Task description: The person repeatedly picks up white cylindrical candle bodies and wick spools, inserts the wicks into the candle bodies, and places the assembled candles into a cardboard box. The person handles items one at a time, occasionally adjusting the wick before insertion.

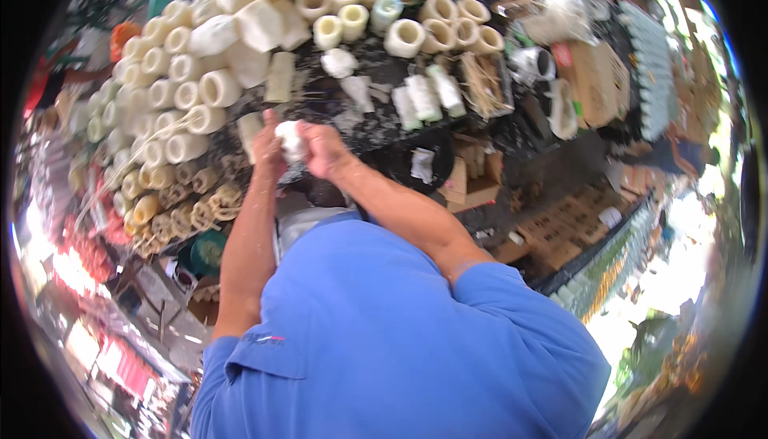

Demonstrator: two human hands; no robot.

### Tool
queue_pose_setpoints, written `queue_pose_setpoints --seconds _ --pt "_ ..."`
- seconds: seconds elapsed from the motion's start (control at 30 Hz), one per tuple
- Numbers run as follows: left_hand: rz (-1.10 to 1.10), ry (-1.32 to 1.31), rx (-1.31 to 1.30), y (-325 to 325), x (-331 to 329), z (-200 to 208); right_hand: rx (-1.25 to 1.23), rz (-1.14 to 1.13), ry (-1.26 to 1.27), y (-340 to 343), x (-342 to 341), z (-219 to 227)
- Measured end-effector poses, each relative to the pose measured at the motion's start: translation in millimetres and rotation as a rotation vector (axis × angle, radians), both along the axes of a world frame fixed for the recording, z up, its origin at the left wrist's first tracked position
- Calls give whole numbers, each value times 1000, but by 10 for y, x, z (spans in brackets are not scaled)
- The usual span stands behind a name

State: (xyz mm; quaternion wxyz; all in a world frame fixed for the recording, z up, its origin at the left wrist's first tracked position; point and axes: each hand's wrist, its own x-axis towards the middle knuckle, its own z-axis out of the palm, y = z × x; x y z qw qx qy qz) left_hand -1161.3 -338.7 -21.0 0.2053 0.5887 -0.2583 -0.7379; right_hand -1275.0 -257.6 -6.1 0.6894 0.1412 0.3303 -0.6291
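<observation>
A small white lump (291, 141), perhaps a wad of cloth or a piece of wax, sits between my two hands at the near edge of the black-covered table (320, 83). My right hand (324, 149) is closed around its right side. From the left, my left hand (270, 148) is closed against it, one finger pointing up. Beside my left hand stands a cream cylinder (249, 135), and a duller cylinder (280, 77) lies just beyond. White scraps (358, 92) and a crumpled white piece (339, 63) lie past my right hand.
Rows of hollow cream cylinders (220, 89) crowd the left and far table. Wrapped white rolls (422, 97) and a box of thin sticks (482, 87) lie to the right. A cardboard carton (470, 187) stands below the edge; flat cardboard (560, 227) covers floor at right.
</observation>
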Motion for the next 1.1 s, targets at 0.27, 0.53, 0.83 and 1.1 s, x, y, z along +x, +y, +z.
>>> queue_pose_setpoints --seconds 0.27,0.53,0.83,1.1 --pt "-355 -108 -739 167 -196 483 62 51 558 -334 -473 162" --pt "252 246 58 192 -265 389 38 183 771 -284 -389 327" --pt "405 701 335 202 -322 516 51 166 479 -263 -471 120" --pt "293 568 129 66 -106 400 255 505 1142 -367 -582 131"
